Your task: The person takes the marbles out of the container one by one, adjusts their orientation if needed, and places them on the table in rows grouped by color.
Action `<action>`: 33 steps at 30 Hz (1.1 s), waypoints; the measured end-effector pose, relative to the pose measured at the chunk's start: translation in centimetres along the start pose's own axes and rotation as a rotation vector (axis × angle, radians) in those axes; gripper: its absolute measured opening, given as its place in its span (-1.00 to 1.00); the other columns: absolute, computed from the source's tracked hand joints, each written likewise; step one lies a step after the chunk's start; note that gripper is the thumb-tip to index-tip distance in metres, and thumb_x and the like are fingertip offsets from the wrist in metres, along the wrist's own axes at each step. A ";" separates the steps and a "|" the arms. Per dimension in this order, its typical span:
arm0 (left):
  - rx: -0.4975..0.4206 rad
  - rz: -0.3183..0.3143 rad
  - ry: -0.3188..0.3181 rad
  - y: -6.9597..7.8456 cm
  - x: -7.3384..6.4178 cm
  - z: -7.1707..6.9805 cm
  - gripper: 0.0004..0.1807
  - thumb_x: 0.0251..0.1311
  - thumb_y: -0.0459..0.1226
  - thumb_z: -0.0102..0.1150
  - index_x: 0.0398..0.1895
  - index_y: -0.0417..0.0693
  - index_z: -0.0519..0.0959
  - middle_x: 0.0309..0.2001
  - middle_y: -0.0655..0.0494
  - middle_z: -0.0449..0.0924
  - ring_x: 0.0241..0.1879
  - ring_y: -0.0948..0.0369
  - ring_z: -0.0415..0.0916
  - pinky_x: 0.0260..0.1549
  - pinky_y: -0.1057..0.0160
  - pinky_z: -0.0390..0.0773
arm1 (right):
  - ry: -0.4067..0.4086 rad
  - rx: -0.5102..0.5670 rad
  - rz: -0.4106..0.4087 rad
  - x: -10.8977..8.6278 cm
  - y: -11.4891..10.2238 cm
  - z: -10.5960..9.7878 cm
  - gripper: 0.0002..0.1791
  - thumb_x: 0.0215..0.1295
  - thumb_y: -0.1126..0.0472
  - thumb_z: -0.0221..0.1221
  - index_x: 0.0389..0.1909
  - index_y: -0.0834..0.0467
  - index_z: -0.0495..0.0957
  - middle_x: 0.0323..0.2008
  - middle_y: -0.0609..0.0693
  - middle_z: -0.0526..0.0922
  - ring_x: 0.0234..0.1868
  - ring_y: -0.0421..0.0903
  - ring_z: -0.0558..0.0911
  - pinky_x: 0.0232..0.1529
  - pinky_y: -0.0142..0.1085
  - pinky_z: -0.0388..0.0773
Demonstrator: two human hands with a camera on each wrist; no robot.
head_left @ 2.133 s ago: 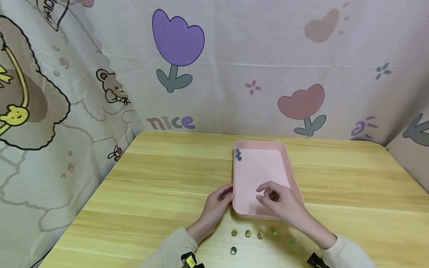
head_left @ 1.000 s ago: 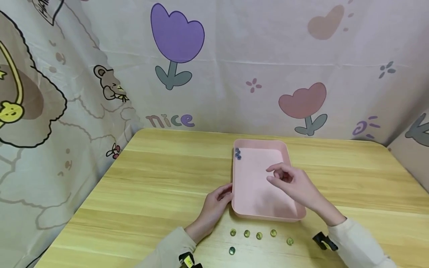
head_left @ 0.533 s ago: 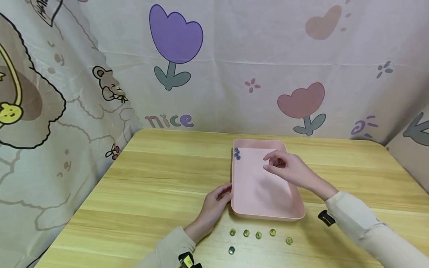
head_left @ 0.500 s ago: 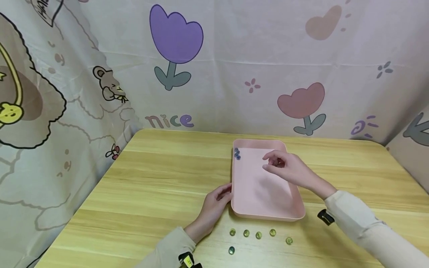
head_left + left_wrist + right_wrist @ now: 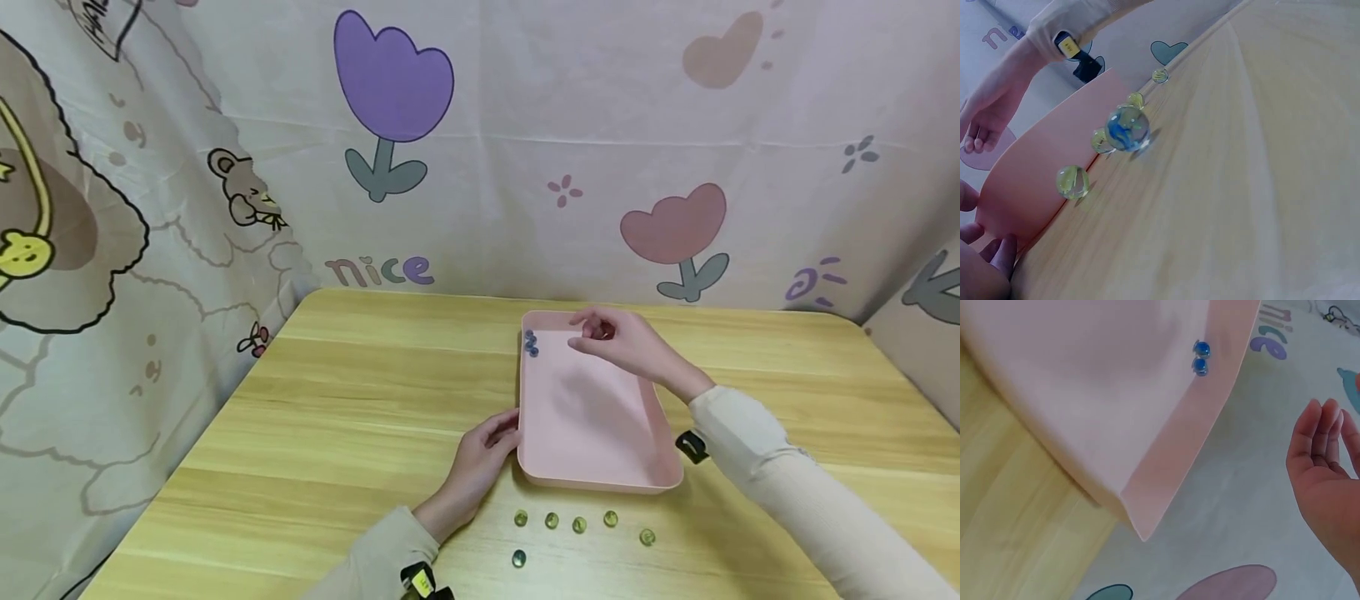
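Surroundings, from the left: a side fabric (image 5: 52,375) with animal prints hangs down beside the wood-grain surface (image 5: 367,375). A back fabric (image 5: 502,67) with flower prints and the word "nice" stands behind the far edge. A black fitting (image 5: 420,581) with a yellow mark sits at the left cuff; another black fitting (image 5: 692,447) sits at the right cuff. Low walls of the pink tray (image 5: 592,454) separate its contents from the marbles in front. The right forearm, in a pale sleeve (image 5: 795,483), reaches across the tray's right wall, and the hand covers the far right corner.

Positions, from the left: the left hand (image 5: 480,458) rests its fingertips against the tray's outer left wall, fingers relaxed. A cluster of blue marbles (image 5: 531,342) lies inside, at the far left. One blue-swirled marble (image 5: 519,559) and an uneven row of five yellow-green marbles (image 5: 579,525) lie on the surface, nearer the wearer. The right hand (image 5: 626,337) is above the tray, right of the cluster and apart from it, fingers loosely bent, thumb and forefinger parted.
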State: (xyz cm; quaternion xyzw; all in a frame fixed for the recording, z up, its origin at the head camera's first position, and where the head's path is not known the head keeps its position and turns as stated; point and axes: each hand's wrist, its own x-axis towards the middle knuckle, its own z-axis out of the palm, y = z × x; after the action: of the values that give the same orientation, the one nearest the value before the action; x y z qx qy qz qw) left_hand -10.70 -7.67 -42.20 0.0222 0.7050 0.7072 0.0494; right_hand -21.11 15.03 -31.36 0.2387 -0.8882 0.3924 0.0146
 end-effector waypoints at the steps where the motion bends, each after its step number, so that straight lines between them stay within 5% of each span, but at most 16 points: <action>1: -0.001 0.001 -0.001 0.0 0.0 0.0 -0.55 0.32 -0.30 0.11 0.24 -0.30 0.44 0.10 -0.13 0.53 0.11 0.04 0.46 0.12 0.22 0.47 | 0.000 0.000 0.003 0.3 0.0 0.1 -0.65 0.24 0.16 0.29 -0.02 0.26 0.57 -0.38 -0.01 0.55 -0.35 -0.06 0.50 -0.36 -0.33 0.47; 16: -0.012 0.005 -0.004 -0.1 0.1 -0.1 -0.56 0.33 -0.32 0.10 0.24 -0.31 0.44 0.10 -0.14 0.53 0.12 0.03 0.46 0.12 0.23 0.47 | -0.030 0.032 0.094 3.0 1.2 2.0 -0.56 0.23 -0.06 0.27 -0.01 0.16 0.61 -0.33 -0.02 0.61 -0.28 -0.09 0.55 -0.22 -0.23 0.52; 25: -0.015 0.026 -0.011 0.0 0.0 -0.1 -0.56 0.32 -0.31 0.10 0.23 -0.33 0.44 0.08 -0.16 0.54 0.09 0.04 0.48 0.09 0.26 0.49 | -0.062 0.105 0.156 3.9 1.9 3.0 -0.57 0.27 0.03 0.24 0.03 0.24 0.58 -0.21 0.08 0.61 -0.15 0.10 0.58 -0.15 -0.14 0.55; 33: -0.018 0.018 -0.009 0.0 0.1 -0.1 -0.57 0.32 -0.32 0.11 0.23 -0.31 0.45 0.10 -0.15 0.54 0.11 0.04 0.47 0.11 0.23 0.47 | -0.022 0.093 0.250 4.9 2.8 4.4 -0.60 0.23 0.07 0.28 0.01 0.22 0.59 -0.25 0.06 0.59 -0.22 -0.03 0.50 -0.21 -0.25 0.46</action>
State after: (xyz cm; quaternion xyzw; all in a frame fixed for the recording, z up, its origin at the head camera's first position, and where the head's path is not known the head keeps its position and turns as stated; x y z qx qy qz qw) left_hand -10.78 -7.75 -42.21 0.0312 0.6980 0.7139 0.0464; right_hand -25.99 11.50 -35.26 0.1308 -0.8918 0.4295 -0.0551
